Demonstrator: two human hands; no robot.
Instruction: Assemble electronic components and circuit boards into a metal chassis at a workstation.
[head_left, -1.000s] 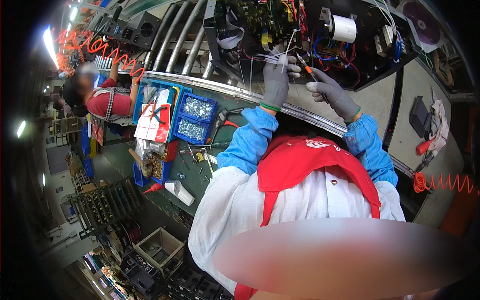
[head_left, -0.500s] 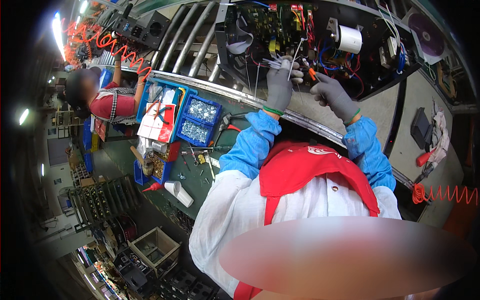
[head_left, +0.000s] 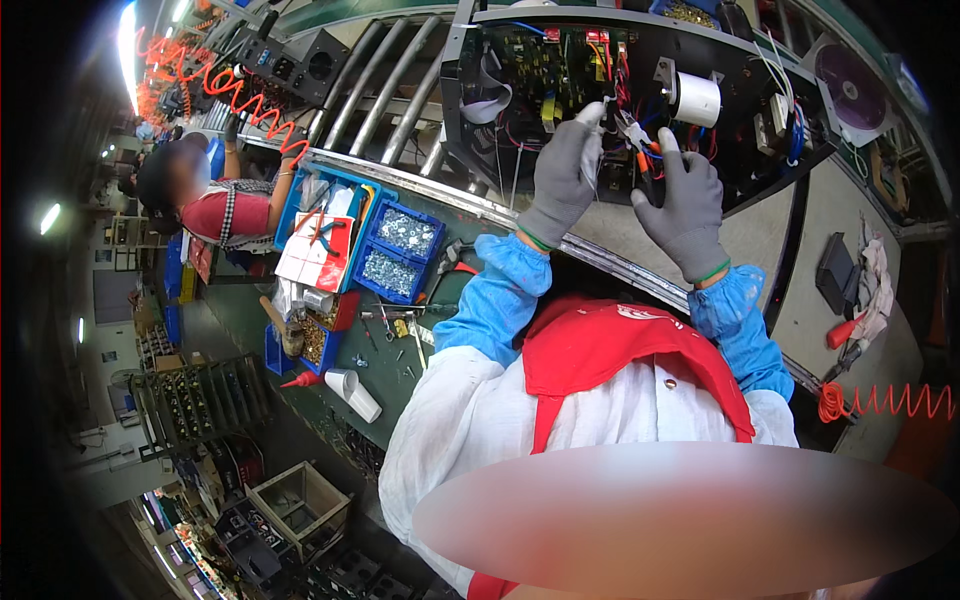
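Note:
An open black equipment case [head_left: 755, 185] full of circuit boards and coloured wires lies in front of me. My left hand [head_left: 560, 190], in a grey glove, is closed on thin white strips that look like cable ties [head_left: 592, 160], its fingertips over the wiring. Orange-handled cutting pliers [head_left: 643, 158] are held in my gloved right hand [head_left: 686, 212], between thumb and fingers, with their jaws pointing into the wires beside my left fingertips. Just right of the jaws, inside the case, sits a white cylinder [head_left: 697, 101]. What the jaws touch is too small to tell.
Blue bins of screws and washers [head_left: 405, 230] stand on the green bench [head_left: 255, 310] at left, near a blue tool tray [head_left: 365, 185] and a white cup [head_left: 352, 393]. Metal rollers [head_left: 380, 90] lie beyond. A co-worker [head_left: 225, 200] works at far left. A coiled orange hose [head_left: 880, 400] hangs at right.
My right hand has moved up and forward, bringing the pliers' jaws into the wiring. My left hand has shifted slightly, and the long white strip standing up from it no longer shows.

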